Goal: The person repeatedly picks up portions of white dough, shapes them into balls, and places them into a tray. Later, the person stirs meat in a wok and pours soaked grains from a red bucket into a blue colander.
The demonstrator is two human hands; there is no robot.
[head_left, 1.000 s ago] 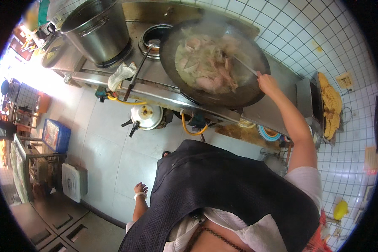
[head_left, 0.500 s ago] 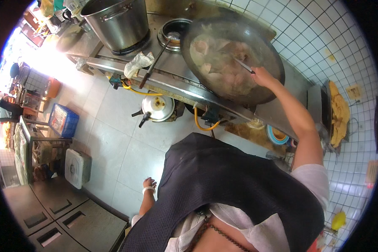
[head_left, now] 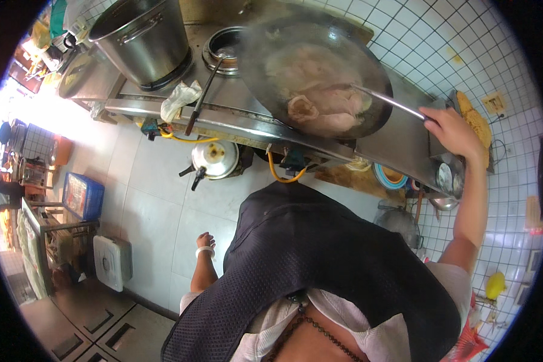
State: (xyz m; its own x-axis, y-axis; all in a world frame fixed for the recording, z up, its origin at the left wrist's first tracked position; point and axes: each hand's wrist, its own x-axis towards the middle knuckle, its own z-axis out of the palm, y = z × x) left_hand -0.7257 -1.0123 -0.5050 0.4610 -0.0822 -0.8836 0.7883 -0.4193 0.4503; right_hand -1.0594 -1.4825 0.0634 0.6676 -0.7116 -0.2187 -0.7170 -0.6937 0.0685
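Note:
My right hand (head_left: 455, 134) is closed round the dark grip of a long-handled metal cooking utensil (head_left: 398, 104) to the right of a wok. The shaft slants leftward over the rim, and its working end is hidden among the food and steam. Large pale pieces of meat (head_left: 329, 108) lie in cloudy liquid inside the big dark wok (head_left: 377, 66). My left hand (head_left: 206, 240), a white bracelet on its wrist, hangs low by my side over the floor. Its fingers are loosely apart and hold nothing that I can see.
Left of the wok, a tall steel stockpot (head_left: 142, 45) stands on the stove beside a round burner well (head_left: 223, 48) with a ladle (head_left: 202, 99) resting in it. A white cloth (head_left: 181, 101) drapes the front rail. Below are a pressure cooker (head_left: 214, 160) and yellow hose (head_left: 277, 172).
My right hand has drawn back to the right, out from above the wok, so more of the utensil's shaft shows. The meat has shifted. My left hand still hangs low.

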